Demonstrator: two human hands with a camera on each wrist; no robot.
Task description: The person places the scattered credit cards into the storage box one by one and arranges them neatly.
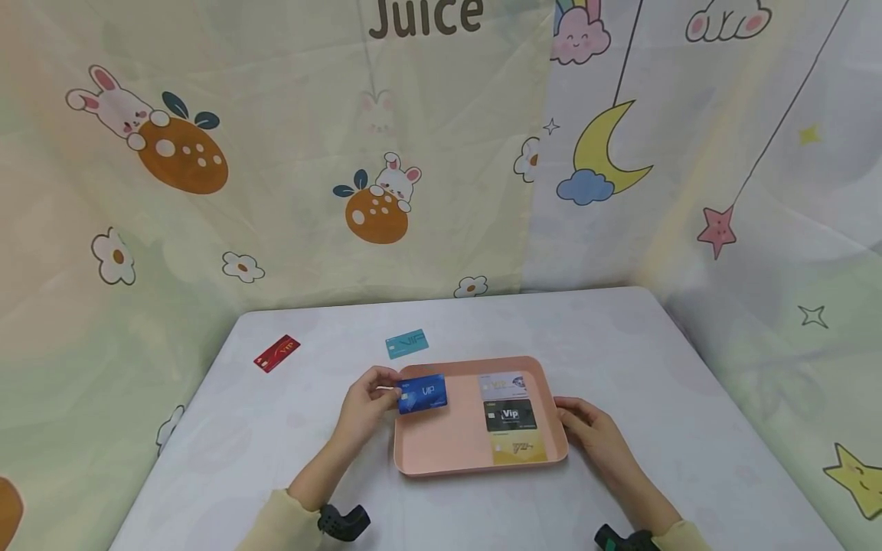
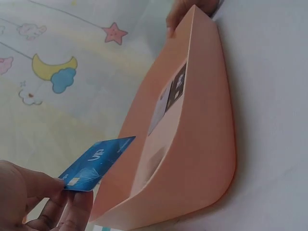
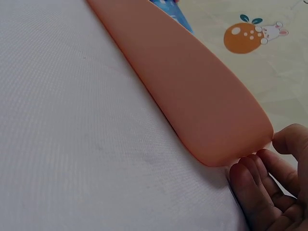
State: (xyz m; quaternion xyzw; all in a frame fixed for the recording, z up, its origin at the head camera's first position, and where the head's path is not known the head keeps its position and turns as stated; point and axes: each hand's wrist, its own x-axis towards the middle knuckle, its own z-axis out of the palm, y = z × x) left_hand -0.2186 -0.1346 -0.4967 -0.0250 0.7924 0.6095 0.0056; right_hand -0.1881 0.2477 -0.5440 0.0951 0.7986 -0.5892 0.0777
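Between its thumb and fingers, my left hand (image 1: 368, 402) pinches a blue VIP card (image 1: 423, 394) above the upper left corner of a pink tray (image 1: 441, 451). The left wrist view shows the card (image 2: 98, 163) tilted and raised over the tray's rim. At the tray's right end, my right hand (image 1: 596, 432) holds the edge; in the right wrist view its thumb (image 3: 288, 138) meets the rim and the fingers bear on the outer wall. Inside the tray's right part, a silvery card (image 1: 501, 385), a black Vip card (image 1: 510, 415) and a gold card (image 1: 518, 448) form a column.
Beyond the tray, a teal VIP card (image 1: 406, 343) lies on the white table (image 1: 331, 337). Farther left is a red VIP card (image 1: 277, 353). Printed cloth curtains (image 1: 289, 153) stand behind the table and along both sides.
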